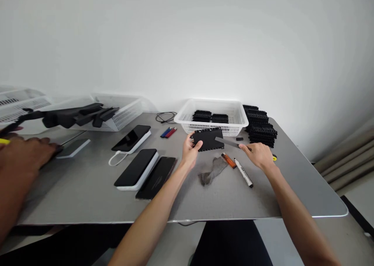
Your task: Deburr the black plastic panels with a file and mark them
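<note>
Centrally, the left hand [189,152] pinched a black panel [209,140] near the far basket [232,130]; the right hand [260,155] gripped a knife [228,142], whose leftward slip could have cut the left thumb [199,144].

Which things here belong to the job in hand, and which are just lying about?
Job:
black part in left hand
knife in right hand
probably stacked black parts
probably white basket

Lying about, apparently:
orange lighter
marker
red lighter
black cable

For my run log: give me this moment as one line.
left hand: holding black plate | right hand: holding knife, tip at plate | basket: beyond plate, black pieces inside
</note>
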{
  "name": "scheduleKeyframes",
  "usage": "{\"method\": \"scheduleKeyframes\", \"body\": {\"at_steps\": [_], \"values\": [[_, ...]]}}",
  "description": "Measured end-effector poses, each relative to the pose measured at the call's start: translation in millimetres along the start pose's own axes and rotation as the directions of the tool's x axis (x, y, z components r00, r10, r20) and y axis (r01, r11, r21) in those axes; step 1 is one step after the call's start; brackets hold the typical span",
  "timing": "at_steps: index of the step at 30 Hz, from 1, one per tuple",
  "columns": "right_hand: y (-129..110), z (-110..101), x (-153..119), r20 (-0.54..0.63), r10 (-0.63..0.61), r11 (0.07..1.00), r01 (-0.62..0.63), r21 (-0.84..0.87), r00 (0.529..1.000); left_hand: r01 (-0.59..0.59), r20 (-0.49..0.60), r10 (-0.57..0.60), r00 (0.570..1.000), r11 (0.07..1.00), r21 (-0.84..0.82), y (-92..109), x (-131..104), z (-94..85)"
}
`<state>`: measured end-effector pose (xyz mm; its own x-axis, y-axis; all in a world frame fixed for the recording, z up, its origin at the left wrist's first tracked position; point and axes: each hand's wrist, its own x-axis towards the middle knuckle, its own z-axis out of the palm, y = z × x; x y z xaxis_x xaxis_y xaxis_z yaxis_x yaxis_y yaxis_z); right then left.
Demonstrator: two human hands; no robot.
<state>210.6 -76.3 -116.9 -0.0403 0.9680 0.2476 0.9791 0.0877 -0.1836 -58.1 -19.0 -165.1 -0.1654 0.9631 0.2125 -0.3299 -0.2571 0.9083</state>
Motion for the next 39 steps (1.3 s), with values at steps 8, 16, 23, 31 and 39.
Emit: {"method": "scheduleKeyframes", "body": {"at_steps": [8,16,23,31,39], "values": [[-26.7,-0.2,-7.0,-0.020,-0.126,0.879,0.121,0.462,0.992,-0.005,0.096,0.000,0.995,0.999,0.051,5.9,-24.7,22.6],[-51.2,10.9,-15.9,0.004,-0.149,0.828,0.122,0.547,0.989,-0.074,0.383,0.069,0.921,0.997,-0.002,-3.6,-54.9,45.4],[-49.8,16.2,-15.2,-0.163,-0.010,0.814,0.103,0.572,0.987,-0.195,0.546,0.114,0.830,0.977,0.092,-1.7,-58.8,44.5],[-46.8,17.8,-13.1,-0.225,-0.112,0.768,0.228,0.598,0.968,-0.251,0.054,0.249,0.967,0.893,0.375,-9.5,-36.4,30.2],[-36.6,11.8,-10.1,-0.172,-0.203,0.735,0.266,0.624,0.964,-0.195,0.108,0.172,0.979,0.948,0.252,-6.0,-33.3,29.1]]}}
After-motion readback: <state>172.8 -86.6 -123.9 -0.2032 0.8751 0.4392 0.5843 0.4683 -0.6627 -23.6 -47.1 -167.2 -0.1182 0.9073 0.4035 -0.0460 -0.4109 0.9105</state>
